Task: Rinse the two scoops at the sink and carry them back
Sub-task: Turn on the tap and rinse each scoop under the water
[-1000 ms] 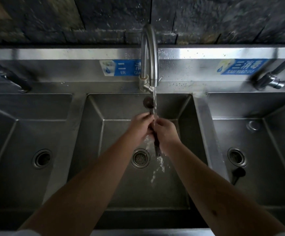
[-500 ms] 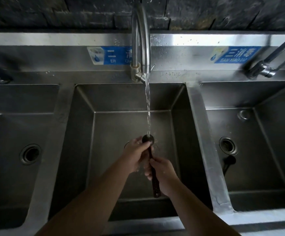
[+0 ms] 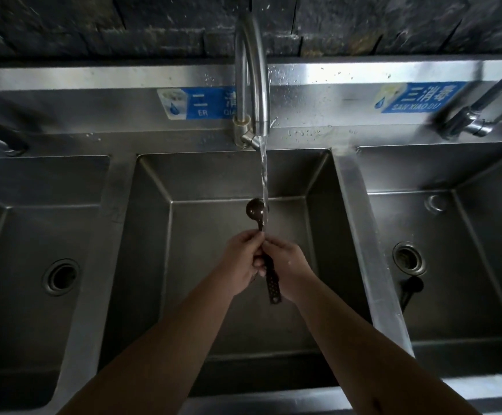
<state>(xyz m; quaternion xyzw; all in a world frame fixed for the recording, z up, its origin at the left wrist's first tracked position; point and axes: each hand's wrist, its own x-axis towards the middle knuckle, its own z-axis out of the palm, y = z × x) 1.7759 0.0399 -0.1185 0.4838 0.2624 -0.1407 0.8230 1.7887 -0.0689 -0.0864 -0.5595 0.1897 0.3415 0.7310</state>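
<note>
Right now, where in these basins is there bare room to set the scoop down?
The left basin is bare around its drain. The middle basin has free floor left of both hands, but the stream falls there. The right basin is crowded near its drain, where a dark scoop lies.
</note>
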